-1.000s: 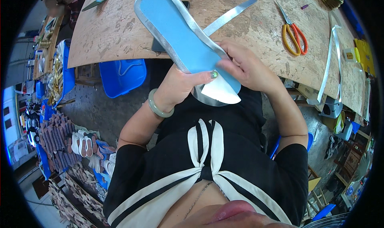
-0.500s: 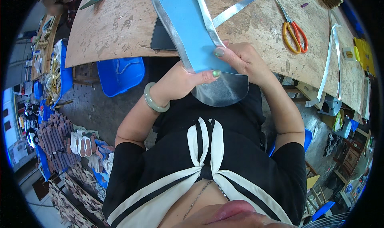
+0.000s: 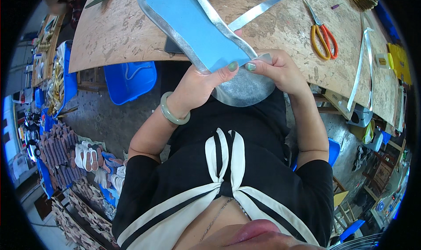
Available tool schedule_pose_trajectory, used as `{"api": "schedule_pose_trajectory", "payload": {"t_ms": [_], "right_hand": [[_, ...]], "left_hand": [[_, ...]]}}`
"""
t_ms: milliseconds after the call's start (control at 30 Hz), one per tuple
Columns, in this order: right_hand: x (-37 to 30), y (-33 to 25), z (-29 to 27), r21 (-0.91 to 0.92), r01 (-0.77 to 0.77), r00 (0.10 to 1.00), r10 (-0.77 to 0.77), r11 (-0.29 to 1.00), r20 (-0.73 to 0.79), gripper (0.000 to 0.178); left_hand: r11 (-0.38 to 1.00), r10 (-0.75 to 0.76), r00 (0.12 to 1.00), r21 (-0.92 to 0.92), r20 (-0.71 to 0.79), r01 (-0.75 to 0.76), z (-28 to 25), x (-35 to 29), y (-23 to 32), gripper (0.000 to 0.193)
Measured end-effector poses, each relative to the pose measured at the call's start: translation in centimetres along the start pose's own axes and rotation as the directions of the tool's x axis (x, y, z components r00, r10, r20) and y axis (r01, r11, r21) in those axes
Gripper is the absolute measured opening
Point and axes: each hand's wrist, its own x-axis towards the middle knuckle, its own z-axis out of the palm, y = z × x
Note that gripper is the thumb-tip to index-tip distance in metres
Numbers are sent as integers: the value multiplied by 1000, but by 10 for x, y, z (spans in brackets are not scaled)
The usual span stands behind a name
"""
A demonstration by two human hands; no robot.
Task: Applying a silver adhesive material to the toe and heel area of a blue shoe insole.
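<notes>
Held over the table's near edge is a shoe insole (image 3: 188, 26) with a light blue face and a silver border folded over its rim. At its near end a rounded silver flap (image 3: 247, 89) hangs loose toward my body. My left hand (image 3: 195, 85), below a pale green bangle (image 3: 169, 109), grips the insole's left edge, thumb lying on the blue face. My right hand (image 3: 278, 72) pinches the silver edge at the right near corner between thumb and fingers. Both thumb tips are close together where blue meets flap. The fingers underneath are mostly hidden.
Scissors (image 3: 323, 39) with orange and red handles lie right on the wooden table (image 3: 118, 35). A silver strip (image 3: 258, 12) rests beyond the insole, and long strips (image 3: 362, 70) hang over the right edge. A dark flat object (image 3: 172, 46) is partly covered. A blue bin (image 3: 131, 85) stands below.
The insole has tilted further left at its far end. My right hand has shifted slightly right and down, now pinching the silver edge at the corner; the thumbs are closer together.
</notes>
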Motion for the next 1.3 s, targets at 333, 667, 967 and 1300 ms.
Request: {"api": "schedule_pose_trajectory", "payload": {"t_ms": [333,667,967,1300], "right_hand": [[6,8,5,88,-13,998,18,996,-56,36],[33,-29,22,-138,416,909,-414,899,42,43],[32,-31,25,-241,358,930,-323,902,175,29],[41,-34,46,-67,234,971,-231,970,59,24]], "left_hand": [[964,99,991,237,94,-118,-20,7,6,51],[981,-99,995,-169,-20,95,-26,35,32,49],[998,10,998,-68,60,-6,-36,35,35,44],[995,57,997,-84,48,-52,-38,34,34,58]]}}
